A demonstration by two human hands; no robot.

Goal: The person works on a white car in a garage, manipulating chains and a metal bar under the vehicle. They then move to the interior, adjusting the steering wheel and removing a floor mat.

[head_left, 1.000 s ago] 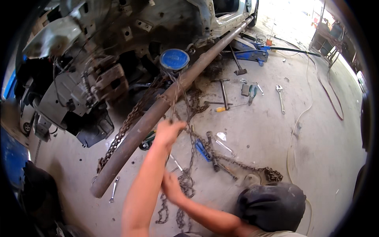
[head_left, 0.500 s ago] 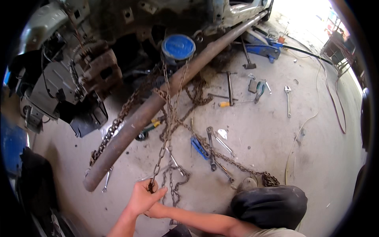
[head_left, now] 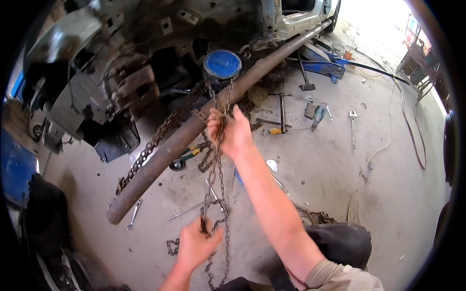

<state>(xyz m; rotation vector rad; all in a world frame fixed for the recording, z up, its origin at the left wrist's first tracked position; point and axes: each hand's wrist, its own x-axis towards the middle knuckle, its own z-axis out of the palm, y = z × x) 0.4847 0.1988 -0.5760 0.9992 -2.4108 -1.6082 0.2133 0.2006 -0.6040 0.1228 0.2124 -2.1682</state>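
Note:
A chain hoist with a round blue cover [head_left: 222,64] hangs against the long rusty pipe [head_left: 167,156], and loops of hand chain [head_left: 222,179] drop from it toward the floor. My right hand [head_left: 232,133] reaches up just below the hoist, its fingers curled round the chain strands in front of the pipe. Lower down and nearer to me, my left hand [head_left: 196,245] is closed on the same chain. Some chain trails past it to the floor. A heavier rusty chain [head_left: 155,138] runs down to the pipe's near end.
Stripped car bodywork [head_left: 141,29] fills the far side. On the floor at right lie an adjustable wrench [head_left: 353,128], pliers [head_left: 318,118], a T-handle tool [head_left: 281,111] and a hammer [head_left: 306,86]. A blue floor jack [head_left: 323,68] stands beyond; a hose [head_left: 412,121] curves at far right.
My right hand has gone from beside my left hand up to the chain just under the hoist. My left hand has shifted slightly right and down, still holding chain.

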